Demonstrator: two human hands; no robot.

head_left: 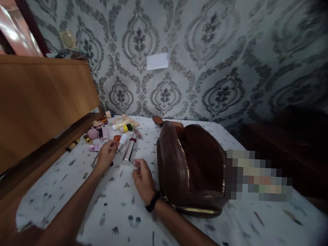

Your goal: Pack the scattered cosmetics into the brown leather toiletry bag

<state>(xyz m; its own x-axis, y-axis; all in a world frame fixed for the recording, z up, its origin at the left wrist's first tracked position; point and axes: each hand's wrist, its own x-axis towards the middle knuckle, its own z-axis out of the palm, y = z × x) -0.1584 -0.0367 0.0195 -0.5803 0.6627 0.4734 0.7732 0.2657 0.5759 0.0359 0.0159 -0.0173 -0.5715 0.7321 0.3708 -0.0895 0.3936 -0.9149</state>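
Observation:
My left hand (106,156) is over the cloth among small cosmetics, its fingers loosely bent and apart, with nothing visible in them. Just beyond it lie a white-capped tube (122,141) and an orange round item (117,138). A lilac tube (95,147) is to its left, and a thin dark-edged item is partly hidden under the hand. Between my hands lies a shiny silver bottle (129,151) with a red band. My right hand (144,178), with a black wristband, is close to the bottle's near end, its fingers curled loosely and empty. A brown bag (173,167) stands unzipped to its right.
Several more cosmetics, including a yellow-banded tube (124,129) and a pink puff (93,133), lie at the back left. A wooden panel (39,106) borders the left side. Behind is a patterned wall (165,94). A blurred-out patch (259,178) is right of the bag.

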